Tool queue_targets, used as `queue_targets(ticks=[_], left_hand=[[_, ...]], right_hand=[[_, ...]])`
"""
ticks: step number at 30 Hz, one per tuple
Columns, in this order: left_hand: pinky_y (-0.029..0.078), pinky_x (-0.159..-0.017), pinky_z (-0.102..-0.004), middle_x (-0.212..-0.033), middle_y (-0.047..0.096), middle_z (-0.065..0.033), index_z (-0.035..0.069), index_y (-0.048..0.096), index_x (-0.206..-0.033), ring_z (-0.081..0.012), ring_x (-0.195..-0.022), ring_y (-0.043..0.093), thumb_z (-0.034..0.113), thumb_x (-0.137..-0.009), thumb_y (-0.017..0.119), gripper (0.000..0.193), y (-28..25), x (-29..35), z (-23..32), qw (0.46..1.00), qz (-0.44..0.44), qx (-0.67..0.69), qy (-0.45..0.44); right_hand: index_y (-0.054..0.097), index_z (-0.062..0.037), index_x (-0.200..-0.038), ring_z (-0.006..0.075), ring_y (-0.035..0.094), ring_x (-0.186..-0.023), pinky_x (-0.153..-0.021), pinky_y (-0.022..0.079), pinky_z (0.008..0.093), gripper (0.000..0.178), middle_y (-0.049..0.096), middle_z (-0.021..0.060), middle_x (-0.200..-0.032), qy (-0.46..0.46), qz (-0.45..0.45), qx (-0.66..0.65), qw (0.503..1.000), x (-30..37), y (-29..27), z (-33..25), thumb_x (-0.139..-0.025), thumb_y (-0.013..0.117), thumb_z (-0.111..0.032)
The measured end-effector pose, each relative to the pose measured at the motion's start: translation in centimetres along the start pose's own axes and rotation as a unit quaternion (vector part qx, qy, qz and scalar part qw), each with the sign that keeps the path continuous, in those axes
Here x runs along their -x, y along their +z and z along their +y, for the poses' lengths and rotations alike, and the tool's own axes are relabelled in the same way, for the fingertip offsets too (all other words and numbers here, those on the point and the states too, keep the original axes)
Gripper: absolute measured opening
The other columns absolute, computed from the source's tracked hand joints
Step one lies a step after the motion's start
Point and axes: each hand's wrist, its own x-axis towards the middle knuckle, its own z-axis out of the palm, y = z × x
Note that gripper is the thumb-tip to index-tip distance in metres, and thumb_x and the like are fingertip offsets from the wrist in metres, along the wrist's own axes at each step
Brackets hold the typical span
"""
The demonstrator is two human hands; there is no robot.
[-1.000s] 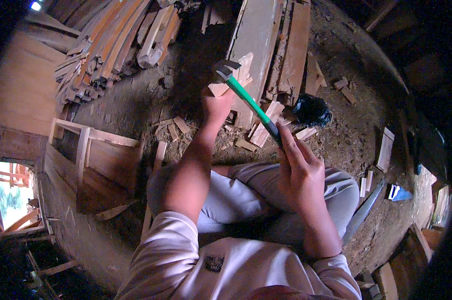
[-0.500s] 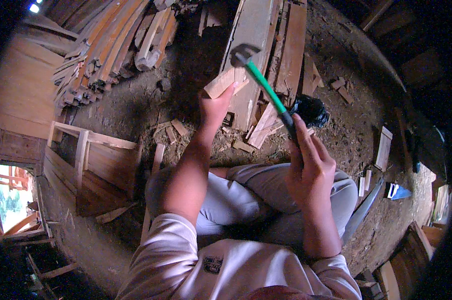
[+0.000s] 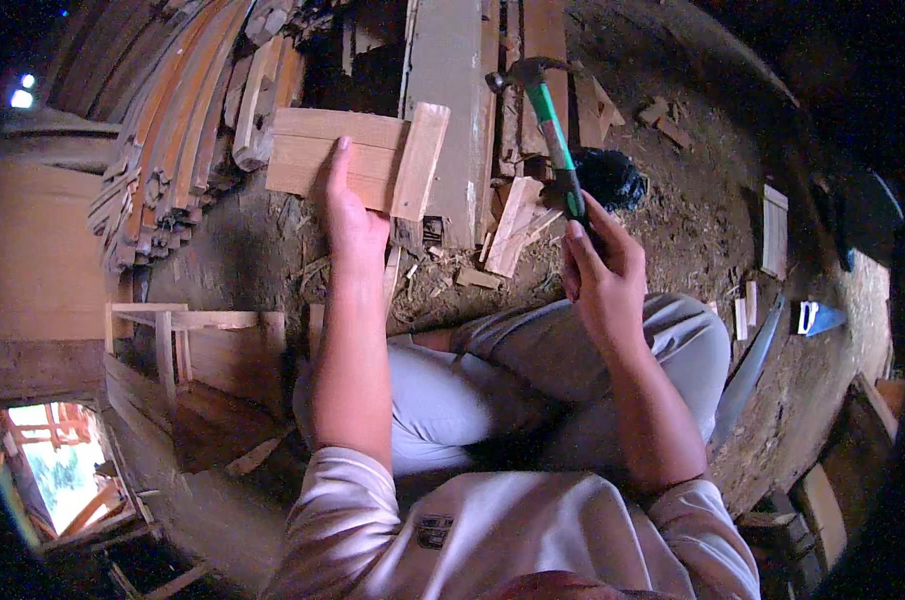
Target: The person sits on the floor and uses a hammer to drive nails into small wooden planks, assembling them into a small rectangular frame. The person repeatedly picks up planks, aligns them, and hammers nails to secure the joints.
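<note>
Our left fingers [image 3: 342, 165] clasp a cleated wooden panel [image 3: 303, 155]; our right fingers [image 3: 587, 250] grip a claw hammer [image 3: 553, 132]. Held one-handed, the panel could tip.

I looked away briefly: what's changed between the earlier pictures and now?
The left hand has moved the panel leftward and turned its broad face into view. The right hand has swung the hammer rightward, more upright. Neither let go. The view itself also shifted. The black bag lies where it was.

dim, grainy, dark curved edges
</note>
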Motion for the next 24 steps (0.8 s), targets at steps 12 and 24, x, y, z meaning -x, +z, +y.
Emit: queue_targets(ticks=[12, 24], left_hand=[[0.055, -0.096, -0.0485, -0.124, 0.066, -0.0092, 0.008, 0.057, -0.134, -0.0278, -0.113, 0.065, 0.040, -0.093, 0.072, 0.054, 2.5, 2.1, 2.1, 0.999, 0.014, 0.021, -0.021], [0.057, -0.094, -0.0491, -0.124, 0.069, -0.0095, 0.008, 0.059, -0.133, -0.0288, -0.111, 0.067, 0.039, -0.096, 0.066, 0.049, 2.8, 2.6, 2.9, 0.998, 0.007, 0.031, -0.046]], right_hand=[[0.051, 0.0008, -0.145, 0.0043, 0.043, -0.050, -0.043, 0.035, 0.0230, 0.043, 0.052, -0.0022, -0.074, 0.069, -0.043, -0.031, 0.996, 0.2, 1.3, 0.8, -0.105, 0.058, -0.014], [0.062, -0.0017, -0.134, 0.0049, 0.043, -0.053, -0.045, 0.033, 0.0250, 0.034, 0.051, -0.0053, -0.069, 0.071, -0.035, -0.043, 0.996, 0.4, 1.5, 0.6, -0.102, 0.064, -0.014]])
